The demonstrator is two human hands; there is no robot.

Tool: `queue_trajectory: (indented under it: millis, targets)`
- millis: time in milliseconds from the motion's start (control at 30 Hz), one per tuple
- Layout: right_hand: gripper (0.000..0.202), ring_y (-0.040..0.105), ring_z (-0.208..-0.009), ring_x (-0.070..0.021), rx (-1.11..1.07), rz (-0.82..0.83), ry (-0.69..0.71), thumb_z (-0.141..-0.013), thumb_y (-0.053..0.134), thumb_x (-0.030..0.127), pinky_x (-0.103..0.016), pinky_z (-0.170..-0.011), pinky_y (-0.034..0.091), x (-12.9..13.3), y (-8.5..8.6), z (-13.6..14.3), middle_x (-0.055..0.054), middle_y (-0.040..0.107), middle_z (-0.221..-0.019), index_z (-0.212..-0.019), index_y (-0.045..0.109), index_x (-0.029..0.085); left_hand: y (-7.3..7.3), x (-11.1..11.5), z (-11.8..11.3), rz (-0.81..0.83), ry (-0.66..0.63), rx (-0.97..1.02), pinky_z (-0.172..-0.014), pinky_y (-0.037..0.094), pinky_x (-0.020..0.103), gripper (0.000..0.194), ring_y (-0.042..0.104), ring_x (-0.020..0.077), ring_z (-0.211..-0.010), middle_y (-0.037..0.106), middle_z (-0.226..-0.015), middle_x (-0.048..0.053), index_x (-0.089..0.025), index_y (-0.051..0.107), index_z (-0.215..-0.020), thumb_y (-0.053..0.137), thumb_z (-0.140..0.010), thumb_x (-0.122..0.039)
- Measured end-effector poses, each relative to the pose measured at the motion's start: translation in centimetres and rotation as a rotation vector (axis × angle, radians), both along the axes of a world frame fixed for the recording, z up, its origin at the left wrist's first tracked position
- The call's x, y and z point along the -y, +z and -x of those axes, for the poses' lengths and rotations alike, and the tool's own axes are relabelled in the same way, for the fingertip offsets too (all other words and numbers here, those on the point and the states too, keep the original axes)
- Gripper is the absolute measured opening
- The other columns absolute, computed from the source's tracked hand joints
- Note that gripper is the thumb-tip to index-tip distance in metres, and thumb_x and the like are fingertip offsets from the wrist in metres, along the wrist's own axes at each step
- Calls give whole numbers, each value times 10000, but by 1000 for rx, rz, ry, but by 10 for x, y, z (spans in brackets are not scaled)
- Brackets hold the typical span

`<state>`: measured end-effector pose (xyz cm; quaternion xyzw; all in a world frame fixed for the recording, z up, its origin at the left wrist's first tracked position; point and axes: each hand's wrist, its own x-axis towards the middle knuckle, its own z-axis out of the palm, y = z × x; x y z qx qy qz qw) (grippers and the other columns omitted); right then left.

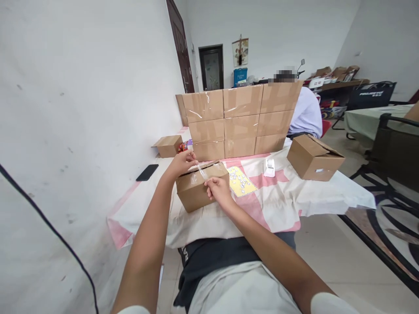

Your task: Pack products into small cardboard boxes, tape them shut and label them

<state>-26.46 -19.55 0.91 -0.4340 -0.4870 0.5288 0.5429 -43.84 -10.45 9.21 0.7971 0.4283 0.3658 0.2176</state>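
A brown cardboard box (pixel 196 196) stands on the cloth-covered table in front of me, its top flaps slightly raised at the far edge. Between my hands stretches a short strip of clear tape (pixel 202 172), just above the box top. My left hand (pixel 183 163) pinches the strip's upper end over the far left part of the box. Over its right side, my right hand (pixel 217 189) pinches the lower end. Right of the box lies a yellow sheet (pixel 241 182) with several small white pieces on it.
A wall of stacked cardboard boxes (pixel 240 117) rises behind the work area. A phone (pixel 147 172) and a small box (pixel 168 146) lie to the left. Rightward are a white device (pixel 269 168) and another carton (pixel 312 159). A person (pixel 306 113) sits behind the stack.
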Motion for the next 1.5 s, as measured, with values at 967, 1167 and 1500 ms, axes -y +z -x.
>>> queue_trajectory:
  millis: [967, 1167, 1500]
  targets:
    - [192, 425, -397, -91, -156, -63, 104, -761, 573, 378, -228, -465, 293, 24, 0, -11, 51, 523, -431, -678, 588, 206, -17, 50, -3, -269, -52, -520, -963, 431, 500, 372, 547, 297, -1081, 609, -1109, 72, -353, 753, -1160, 775, -809, -477]
    - [224, 294, -397, -67, -165, -88, 111, -739, 609, 400, -246, -462, 172, 37, 17, -26, 83, 403, -406, -646, 613, 196, -20, 56, -11, -927, -40, -681, -875, 379, 431, 227, 572, 202, -831, 724, -838, 8, -258, 738, -860, 580, -1016, -303]
    - [167, 235, -423, -69, -96, -33, 197, -693, 590, 328, -283, -479, 116, 61, 24, -46, 85, 335, -430, -589, 598, 198, -2, 79, 7, -916, -204, -812, -769, 425, 354, 276, 578, 174, -724, 661, -791, 21, -253, 626, -841, 458, -1057, -289]
